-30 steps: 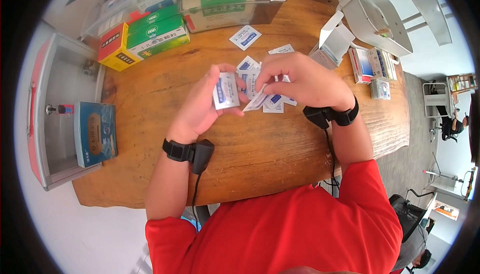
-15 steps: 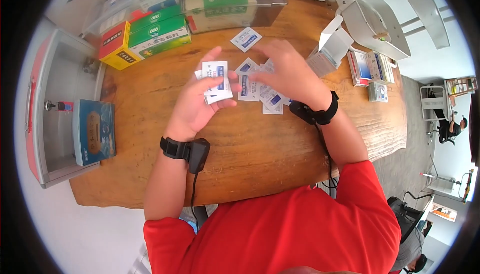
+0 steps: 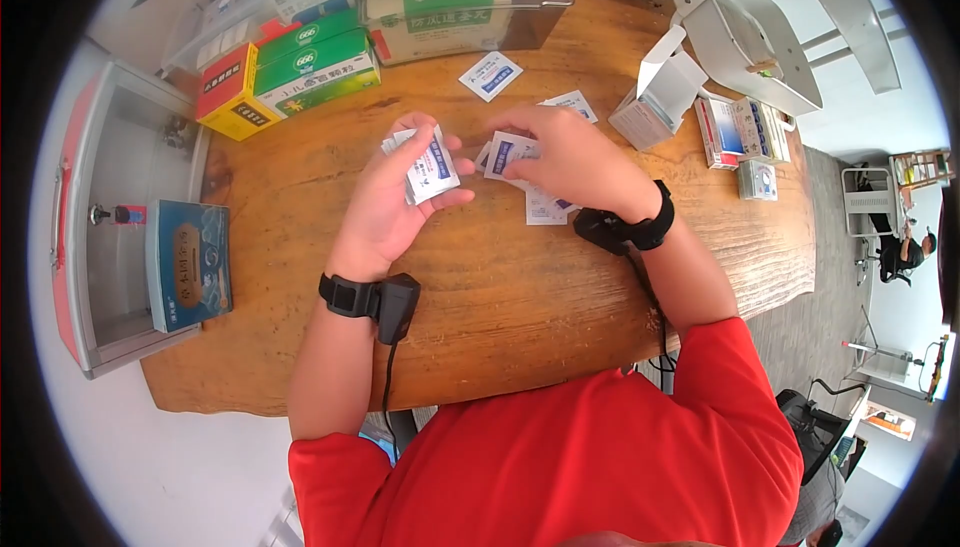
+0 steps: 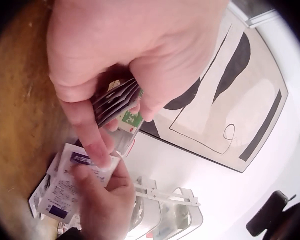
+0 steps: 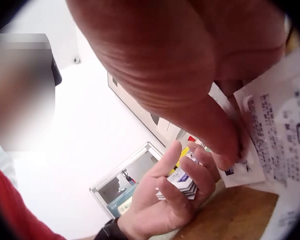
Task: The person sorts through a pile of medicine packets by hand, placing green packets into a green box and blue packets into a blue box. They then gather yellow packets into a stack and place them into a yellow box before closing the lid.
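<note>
In the head view my left hand (image 3: pixel 378 197) holds a small stack of white and blue sachets (image 3: pixel 432 172), the thumb lying across the top one. The left wrist view shows the layered edges of this stack (image 4: pixel 119 102) between thumb and fingers. My right hand (image 3: pixel 595 162), just to the right, pinches another printed sachet (image 3: pixel 508 147) between thumb and fingers. Below and partly behind that hand lie loose sachets (image 3: pixel 544 211), some of them hidden by it. Farther back on the table are a single sachet (image 3: pixel 490 77) and another sachet (image 3: pixel 574 104).
An opened white carton (image 3: pixel 645 119) stands at the right, near small medicine boxes (image 3: pixel 722 132). Green and yellow boxes (image 3: pixel 312 72) and a clear bin (image 3: pixel 535 27) line the back. A blue box (image 3: pixel 190 267) stands by a metal-framed cabinet (image 3: pixel 125 297) on the left.
A second ago the right hand held a sachet close by the left hand. It then moved away with nothing visible in its fingers, and now pinches another sachet from the pile. The left hand's stack has tilted.
</note>
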`<state>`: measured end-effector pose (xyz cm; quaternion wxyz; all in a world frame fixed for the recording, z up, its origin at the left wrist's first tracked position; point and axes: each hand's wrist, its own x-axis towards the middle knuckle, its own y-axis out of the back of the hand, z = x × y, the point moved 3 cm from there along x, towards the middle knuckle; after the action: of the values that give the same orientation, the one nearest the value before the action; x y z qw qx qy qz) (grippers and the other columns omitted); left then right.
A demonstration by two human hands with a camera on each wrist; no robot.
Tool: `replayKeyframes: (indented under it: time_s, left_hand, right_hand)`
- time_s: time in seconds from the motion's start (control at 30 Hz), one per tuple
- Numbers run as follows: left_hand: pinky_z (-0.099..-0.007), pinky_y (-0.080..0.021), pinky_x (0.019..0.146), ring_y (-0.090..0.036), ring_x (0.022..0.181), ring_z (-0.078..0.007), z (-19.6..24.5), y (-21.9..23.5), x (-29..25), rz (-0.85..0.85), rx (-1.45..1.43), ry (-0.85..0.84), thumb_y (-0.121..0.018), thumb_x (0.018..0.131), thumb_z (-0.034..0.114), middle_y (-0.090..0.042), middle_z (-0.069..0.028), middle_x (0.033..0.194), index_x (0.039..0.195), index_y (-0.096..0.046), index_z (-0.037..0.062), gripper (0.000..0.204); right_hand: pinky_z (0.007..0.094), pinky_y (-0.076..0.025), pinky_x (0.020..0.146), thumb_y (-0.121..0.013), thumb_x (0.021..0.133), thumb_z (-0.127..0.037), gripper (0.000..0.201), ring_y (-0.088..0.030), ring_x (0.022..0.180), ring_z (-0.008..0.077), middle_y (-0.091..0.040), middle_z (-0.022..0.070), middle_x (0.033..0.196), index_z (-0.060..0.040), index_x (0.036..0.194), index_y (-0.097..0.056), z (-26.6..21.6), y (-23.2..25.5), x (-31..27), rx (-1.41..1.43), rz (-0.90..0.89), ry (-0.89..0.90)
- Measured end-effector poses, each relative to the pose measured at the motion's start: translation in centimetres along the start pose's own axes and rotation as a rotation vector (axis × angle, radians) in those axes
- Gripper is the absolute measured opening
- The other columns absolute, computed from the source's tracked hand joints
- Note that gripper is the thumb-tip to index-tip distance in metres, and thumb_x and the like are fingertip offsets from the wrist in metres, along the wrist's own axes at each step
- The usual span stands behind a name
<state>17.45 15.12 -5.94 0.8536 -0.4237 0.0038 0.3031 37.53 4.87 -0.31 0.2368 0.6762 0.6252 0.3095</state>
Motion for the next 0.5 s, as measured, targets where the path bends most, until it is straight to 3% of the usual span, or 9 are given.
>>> replayKeyframes:
  time_s: [0.07, 0.1, 0.17, 0.2, 0.23, 0.3, 0.43, 0.5]
  left_hand:
    - [-0.0415, -0.069, 0.077, -0.075, 0.107, -0.0262, -0.1, -0.1, 0.0, 0.013, 0.042, -0.005, -0.059, 0.114, 0.035, -0.07, -0.0105, 0.121, 0.133, -0.058, 0.0173, 0.027]
    - [-0.0417, -0.069, 0.078, -0.075, 0.108, -0.0269, -0.3, 0.1, 0.1, 0.02, 0.069, -0.013, -0.056, 0.114, 0.04, -0.07, -0.0109, 0.124, 0.134, -0.058, 0.0167, 0.031]
    - [-0.0419, -0.069, 0.078, -0.075, 0.109, -0.0275, -0.4, 0.1, 0.1, 0.028, 0.096, -0.023, -0.053, 0.115, 0.046, -0.07, -0.0114, 0.127, 0.134, -0.058, 0.0161, 0.036]
    - [-0.0429, -0.069, 0.081, -0.075, 0.113, -0.0295, -0.5, -0.1, 0.2, 0.013, 0.086, -0.006, -0.047, 0.113, 0.056, -0.069, -0.0131, 0.132, 0.138, -0.057, 0.0149, 0.049]
    - [-0.044, -0.069, 0.083, -0.074, 0.117, -0.0315, -0.7, -0.4, 0.1, -0.002, 0.075, 0.011, -0.04, 0.112, 0.066, -0.069, -0.0149, 0.137, 0.142, -0.056, 0.0136, 0.062]
    - [-0.0461, -0.067, 0.087, -0.072, 0.122, -0.0338, -1.2, -1.4, -0.1, -0.075, 0.058, 0.034, -0.036, 0.111, 0.071, -0.067, -0.0161, 0.14, 0.148, -0.053, 0.0114, 0.072]
    - [-0.0485, -0.065, 0.095, -0.069, 0.13, -0.0369, -2.4, -2.0, -0.3, -0.26, -0.01, 0.106, -0.029, 0.108, 0.077, -0.064, -0.0177, 0.148, 0.161, -0.042, 0.0081, 0.088]
    - [-0.0491, -0.065, 0.096, -0.07, 0.128, -0.0362, -2.4, -2.3, -0.3, -0.249, 0.008, 0.097, -0.028, 0.111, 0.073, -0.064, -0.0173, 0.147, 0.161, -0.043, 0.007, 0.084]
  right_hand:
    - [0.0375, -0.06, 0.085, -0.083, 0.086, -0.006, 0.039, -0.078, 0.093, 0.03, -0.08, 0.0196, 0.106, 0.0048, 0.122, -0.074, -0.5, 1.3, 0.1, 0.142, -0.073, -0.224]
    - [0.0375, -0.06, 0.085, -0.083, 0.086, -0.006, 0.039, -0.078, 0.093, 0.03, -0.08, 0.0196, 0.106, 0.0048, 0.122, -0.074, -0.6, 1.7, 0.1, 0.142, -0.074, -0.223]
    - [0.0316, -0.059, 0.083, -0.082, 0.091, -0.008, 0.032, -0.076, 0.091, 0.0169, -0.081, 0.0111, 0.104, 0.005, 0.119, -0.075, -0.4, 2.2, 0.0, 0.472, -0.021, -0.324]
    - [0.0289, -0.058, 0.081, -0.082, 0.094, -0.01, 0.029, -0.072, 0.092, 0.0096, -0.079, 0.0059, 0.105, 0.0047, 0.117, -0.075, -0.5, 2.2, 0.0, 0.618, 0.017, -0.274]
    - [0.0289, -0.058, 0.081, -0.082, 0.094, -0.01, 0.029, -0.072, 0.092, 0.0096, -0.079, 0.0059, 0.105, 0.0047, 0.117, -0.075, -0.8, 1.9, 0.0, 0.62, 0.016, -0.274]
    - [0.0279, -0.058, 0.081, -0.082, 0.095, -0.009, 0.025, -0.071, 0.092, 0.0093, -0.079, 0.0061, 0.104, 0.0044, 0.115, -0.075, -1.5, 1.0, 0.2, 1.004, 0.104, -0.289]
    - [0.0276, -0.058, 0.068, -0.081, 0.096, -0.01, 0.023, -0.071, 0.083, 0.0098, -0.078, 0.0059, 0.101, 0.0047, 0.112, -0.074, -1.5, -1.5, -0.2, 0.83, 0.073, -0.369]
    - [0.0289, -0.058, 0.062, -0.082, 0.095, -0.01, 0.023, -0.072, 0.08, 0.0098, -0.078, 0.0077, 0.101, 0.0049, 0.11, -0.074, -1.4, -1.5, -0.2, 0.75, 0.052, -0.394]
